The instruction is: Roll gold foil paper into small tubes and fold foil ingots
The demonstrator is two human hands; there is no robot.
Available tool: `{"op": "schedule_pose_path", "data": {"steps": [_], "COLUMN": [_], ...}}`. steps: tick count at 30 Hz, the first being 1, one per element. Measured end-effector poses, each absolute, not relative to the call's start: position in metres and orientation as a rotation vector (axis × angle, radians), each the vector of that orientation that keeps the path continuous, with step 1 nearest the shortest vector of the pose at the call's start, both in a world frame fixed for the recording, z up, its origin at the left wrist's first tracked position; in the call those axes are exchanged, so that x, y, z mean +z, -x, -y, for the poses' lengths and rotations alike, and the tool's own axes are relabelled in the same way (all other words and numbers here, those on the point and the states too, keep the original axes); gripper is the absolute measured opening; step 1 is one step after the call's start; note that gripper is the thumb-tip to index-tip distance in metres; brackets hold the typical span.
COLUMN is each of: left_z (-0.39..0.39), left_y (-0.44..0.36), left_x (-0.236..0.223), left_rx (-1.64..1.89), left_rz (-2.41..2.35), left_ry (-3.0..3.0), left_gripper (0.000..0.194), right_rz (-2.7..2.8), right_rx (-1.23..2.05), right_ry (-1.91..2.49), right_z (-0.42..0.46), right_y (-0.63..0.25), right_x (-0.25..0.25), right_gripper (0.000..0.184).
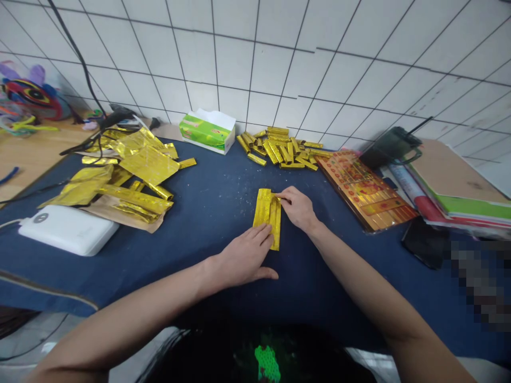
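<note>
at left of the frame, a white power bank [67, 230] sits below loose gold foil [149, 165]. at centre, on the blue cloth [207, 287], a folded gold strip [266, 218] lies between both hands: the left hand [243, 258] rests flat and unclenched on its lower part, while the right hand [297, 209] touches its upper edge with fingertips [279, 196], pinching or not i cannot tell. rolled gold sticks [277, 149] lie above it, printed gold sheets [365, 189] at right.

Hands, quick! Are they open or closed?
Left hand: open, lying flat on the gold foil.
Right hand: fingertips on the foil's top edge; can't tell if it's gripping.
</note>
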State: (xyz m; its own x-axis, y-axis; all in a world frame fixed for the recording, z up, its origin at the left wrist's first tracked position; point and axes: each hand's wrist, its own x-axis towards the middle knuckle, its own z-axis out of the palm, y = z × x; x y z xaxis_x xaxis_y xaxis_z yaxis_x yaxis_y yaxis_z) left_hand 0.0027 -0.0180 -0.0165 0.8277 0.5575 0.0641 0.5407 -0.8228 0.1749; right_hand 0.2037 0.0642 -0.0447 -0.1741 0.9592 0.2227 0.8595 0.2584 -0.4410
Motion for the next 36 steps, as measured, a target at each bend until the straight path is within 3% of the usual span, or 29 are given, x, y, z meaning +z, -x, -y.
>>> {"op": "schedule_pose_path", "data": {"steps": [18, 21, 28, 36], "left_z": [0.007, 0.007, 0.009, 0.024], "left_y": [0.010, 0.009, 0.009, 0.008], "left_x": [-0.014, -0.015, -0.011, -0.009], "left_rx": [0.080, 0.097, 0.082, -0.067], "left_rz": [-0.733, -0.724, -0.726, -0.783], "left_ry": [-2.784, -2.796, -2.767, -2.802], "left_gripper": [0.069, 0.069, 0.068, 0.086], "right_rz": [2.029, 2.121, 2.804, 2.832], "right_rx": [0.129, 0.065, 0.392, 0.297], "right_ry": [1.667, 1.536, 1.225, 1.372], "right_z": [-0.057, -0.043, -0.030, -0.065], "right_y": [-0.198, -0.187, -0.175, -0.182], "right_x": [-0.036, -0.027, -0.030, -0.036], "right_gripper": [0.030, 0.036, 0.069, 0.071]}}
